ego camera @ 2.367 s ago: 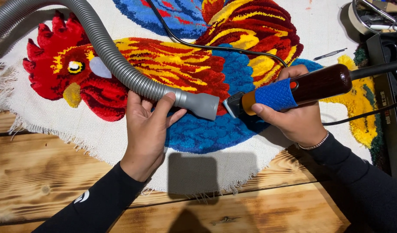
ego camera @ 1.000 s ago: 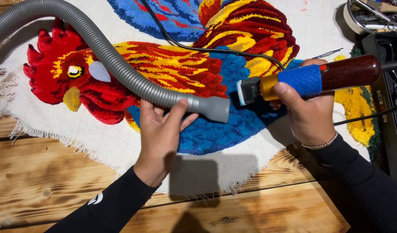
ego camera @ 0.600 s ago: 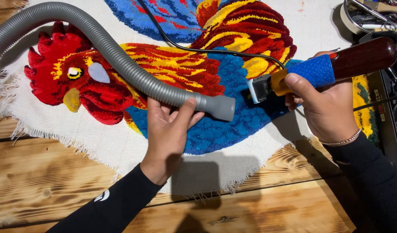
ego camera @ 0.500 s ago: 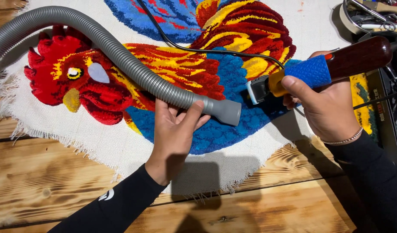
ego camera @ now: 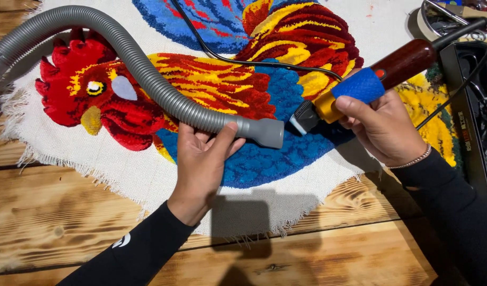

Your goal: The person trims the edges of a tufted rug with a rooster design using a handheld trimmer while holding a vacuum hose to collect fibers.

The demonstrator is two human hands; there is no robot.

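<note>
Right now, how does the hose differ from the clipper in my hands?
The hose is plain grey and ribbed, curving long across the rug; the clipper is short, straight, blue, yellow and dark red. Left hand holds the hose, right hand the clipper. Both tips point at the blue patch.

The grey vacuum hose point(ego camera: 148, 74) runs off the frame's left edge; above it, the rooster rug point(ego camera: 264, 63) is cropped at top.

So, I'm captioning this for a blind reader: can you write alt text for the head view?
A left hand holds a grey vacuum hose beside an electric trimmer gripped by the right hand, both over the blue part of a tufted rooster rug on a wooden table.
</note>
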